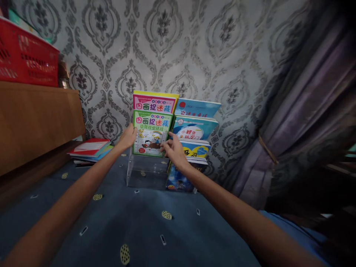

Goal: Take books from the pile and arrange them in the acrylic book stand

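Note:
A green picture book (151,137) stands upright in the left column of a clear acrylic rack (147,176). My left hand (128,137) is closed on its left edge. At the lower right edge, my right hand (174,150) grips the same book, its index finger along the side and other fingertips on the cover. Behind it rise a pink book (155,104) and a yellow one (155,92). The right column holds a light blue book (200,106), a teal book (205,124), a yellow-and-blue book (198,150) and a dark blue book (179,180).
The rack rests on a dark blue patterned cloth (125,218) against a patterned wall (164,44). To the left, a pile of books (90,148) lies beside a wooden cabinet (39,122) bearing a red basket (27,55). A tied purple curtain (267,152) hangs at right.

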### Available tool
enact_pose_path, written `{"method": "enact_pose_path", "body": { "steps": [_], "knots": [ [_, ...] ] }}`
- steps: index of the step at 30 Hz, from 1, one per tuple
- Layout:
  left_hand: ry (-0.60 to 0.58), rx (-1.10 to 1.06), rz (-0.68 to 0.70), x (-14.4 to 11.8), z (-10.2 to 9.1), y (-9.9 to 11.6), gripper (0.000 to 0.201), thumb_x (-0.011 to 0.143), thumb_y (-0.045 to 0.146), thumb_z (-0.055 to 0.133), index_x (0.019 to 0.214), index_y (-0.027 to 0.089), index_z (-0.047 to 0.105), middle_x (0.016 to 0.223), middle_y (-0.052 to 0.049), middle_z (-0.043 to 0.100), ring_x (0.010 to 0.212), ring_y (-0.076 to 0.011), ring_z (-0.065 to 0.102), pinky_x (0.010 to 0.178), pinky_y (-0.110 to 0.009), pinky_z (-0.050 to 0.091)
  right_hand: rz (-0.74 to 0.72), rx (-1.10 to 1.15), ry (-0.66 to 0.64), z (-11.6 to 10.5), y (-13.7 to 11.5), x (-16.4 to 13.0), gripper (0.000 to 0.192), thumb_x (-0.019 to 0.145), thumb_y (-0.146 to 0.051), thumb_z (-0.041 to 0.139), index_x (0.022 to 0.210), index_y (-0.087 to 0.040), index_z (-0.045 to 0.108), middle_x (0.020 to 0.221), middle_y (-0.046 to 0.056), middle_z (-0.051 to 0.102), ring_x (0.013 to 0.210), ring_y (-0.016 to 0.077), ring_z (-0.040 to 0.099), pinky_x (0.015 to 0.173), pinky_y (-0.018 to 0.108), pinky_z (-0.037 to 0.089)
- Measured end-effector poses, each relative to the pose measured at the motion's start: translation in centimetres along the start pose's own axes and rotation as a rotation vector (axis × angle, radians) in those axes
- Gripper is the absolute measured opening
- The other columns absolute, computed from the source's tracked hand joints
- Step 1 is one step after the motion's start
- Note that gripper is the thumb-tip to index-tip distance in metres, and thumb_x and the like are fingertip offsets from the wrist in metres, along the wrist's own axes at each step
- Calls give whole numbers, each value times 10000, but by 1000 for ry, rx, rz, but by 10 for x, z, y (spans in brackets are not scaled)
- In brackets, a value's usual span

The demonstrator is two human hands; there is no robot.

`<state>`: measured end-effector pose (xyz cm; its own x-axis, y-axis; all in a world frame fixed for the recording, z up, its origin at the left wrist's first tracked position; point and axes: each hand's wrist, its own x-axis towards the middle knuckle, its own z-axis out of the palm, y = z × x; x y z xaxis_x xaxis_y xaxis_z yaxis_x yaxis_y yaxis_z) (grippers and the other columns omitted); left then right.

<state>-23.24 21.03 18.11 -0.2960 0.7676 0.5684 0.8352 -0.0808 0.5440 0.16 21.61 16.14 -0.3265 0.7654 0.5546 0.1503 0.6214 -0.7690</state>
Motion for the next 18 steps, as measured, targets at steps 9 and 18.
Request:
{"method": "enact_pose_path", "body": {
  "steps": [9, 18],
  "knots": [
    [28, 33, 6, 6, 3, 0, 221, 958, 295, 385, 1059, 203, 560, 1026, -142, 724, 1068, -314, 679, 915, -417, 516, -212, -252, -55, 10, -22, 32, 685, 841, -144, 479, 1513, -164, 346, 788, 14, 682, 730, 217, 668, 814, 422, 560],
    [14, 25, -51, 10, 3, 8, 178, 938, 295, 413, 989, 212, 562, 958, -162, 736, 1022, -336, 696, 842, -407, 523, -204, -320, -61, 6, -39, 88, 710, 829, -122, 545, 1513, -191, 372, 743, 15, 717, 687, 228, 703, 798, 406, 593]
  ]
}}
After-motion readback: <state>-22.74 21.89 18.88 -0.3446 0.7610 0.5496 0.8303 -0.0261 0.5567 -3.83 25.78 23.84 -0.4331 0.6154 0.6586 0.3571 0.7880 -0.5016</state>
